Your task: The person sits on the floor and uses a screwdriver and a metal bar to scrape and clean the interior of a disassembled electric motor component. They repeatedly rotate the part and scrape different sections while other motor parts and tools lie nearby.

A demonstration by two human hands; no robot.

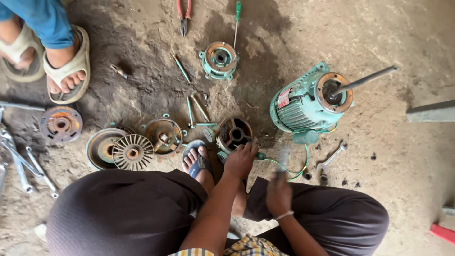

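Observation:
My left hand [241, 160] presses down on the near rim of a green motor end cover [234, 133] with a rusty inside, lying on the dirt floor in front of my knees. My right hand [278, 193] is blurred above my right knee and is shut on a slim tool [283, 158], also blurred, whose kind I cannot tell. To the right lies the green electric motor body [303, 106] on its side, its steel shaft [365, 79] pointing up and right. A green wire [286, 168] trails from it towards my hands.
A second end cover [219, 59], red pliers [184, 13], a green screwdriver [237, 19] and long bolts [198, 109] lie ahead. A fan wheel [132, 152], rusty covers [164, 135] and wrenches [21, 163] sit left. Another person's sandalled feet [64, 66] stand top left. A spanner [332, 159] lies right.

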